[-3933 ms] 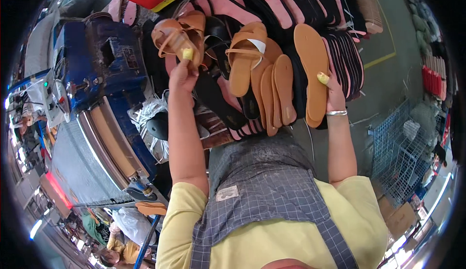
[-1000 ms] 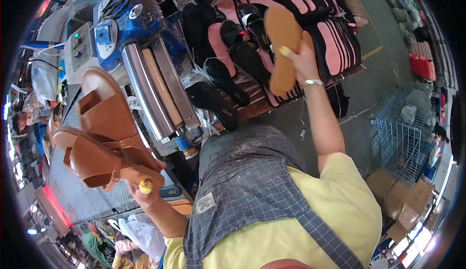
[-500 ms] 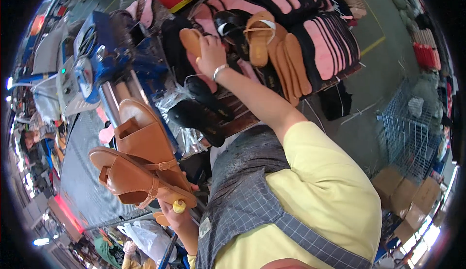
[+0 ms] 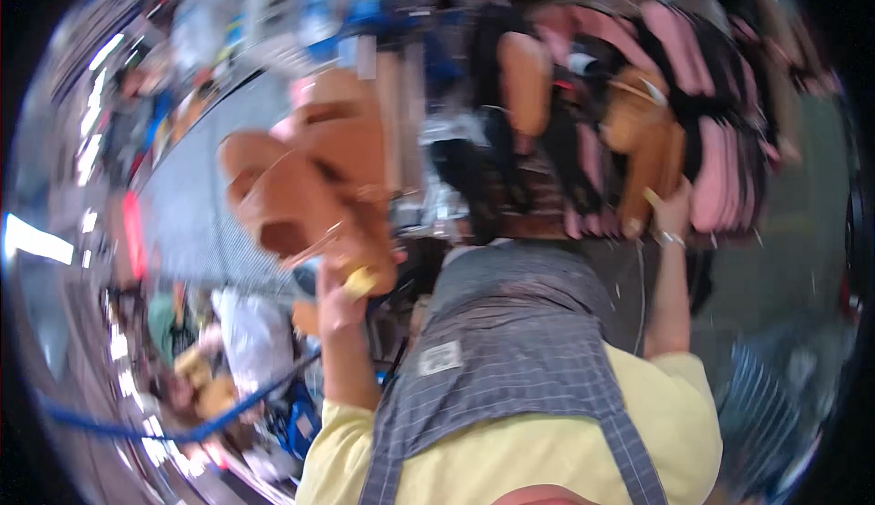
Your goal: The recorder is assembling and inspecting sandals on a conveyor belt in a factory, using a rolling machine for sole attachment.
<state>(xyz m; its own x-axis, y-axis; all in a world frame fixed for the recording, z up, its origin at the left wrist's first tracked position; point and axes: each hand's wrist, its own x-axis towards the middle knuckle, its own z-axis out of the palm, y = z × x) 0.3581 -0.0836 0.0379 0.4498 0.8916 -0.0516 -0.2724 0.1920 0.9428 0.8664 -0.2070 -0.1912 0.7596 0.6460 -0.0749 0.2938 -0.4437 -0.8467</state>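
My left hand grips a pair of brown leather sandals by their heel ends, the two overlapping above the grey mesh surface. A yellow cover sits on one of its fingers. On the right, my right hand is closed on the near end of a stack of tan insoles, though motion blur smears its fingers. A tan sandal with a pale strap lies at the far end of that stack. Farther left, a single tan insole rests on dark pieces.
Pink-and-black insoles stand stacked right of my right hand. Black shoe pieces lie on the bench's left part. Beyond the sandals is a grey mesh surface. A wire cart stands at the lower right, a white plastic bag at the left.
My right hand has left the single tan insole, which stays on the dark pieces, and moved right to the tan stack. My left hand still holds the sandals. The whole view has turned.
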